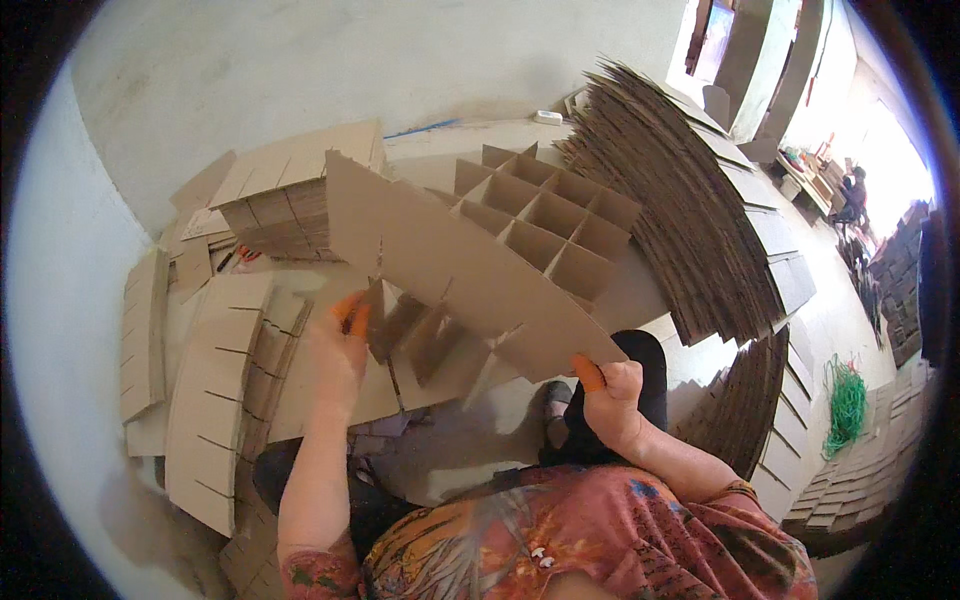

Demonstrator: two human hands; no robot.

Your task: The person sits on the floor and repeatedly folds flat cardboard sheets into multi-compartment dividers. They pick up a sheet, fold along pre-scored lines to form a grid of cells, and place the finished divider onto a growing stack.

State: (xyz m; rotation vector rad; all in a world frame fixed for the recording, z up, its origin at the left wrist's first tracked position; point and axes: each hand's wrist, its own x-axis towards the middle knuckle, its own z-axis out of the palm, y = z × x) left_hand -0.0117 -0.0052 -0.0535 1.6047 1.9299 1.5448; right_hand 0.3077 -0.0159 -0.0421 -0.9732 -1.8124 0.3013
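Observation:
A long flat cardboard strip [440, 250] slants across the middle, its far left end raised. My right hand [610, 393], with orange covers on its fingers, pinches the strip's near right end. Shorter cardboard crosspieces [432, 345] stand under the strip and meet it at its slots. My left hand [345, 335], also in orange finger covers, is closed at the left edge of these crosspieces; its fingertips are partly hidden. Just beyond the strip sits an assembled cardboard divider grid [540, 215] with several square cells.
A tall curved stack of cardboard sheets [680, 200] rises at the right. Slotted strips [222, 390] lie in piles on the left, with another stack [300, 185] behind them. Green twine [845, 405] lies on the floor at far right. A person [853, 190] sits in the distance.

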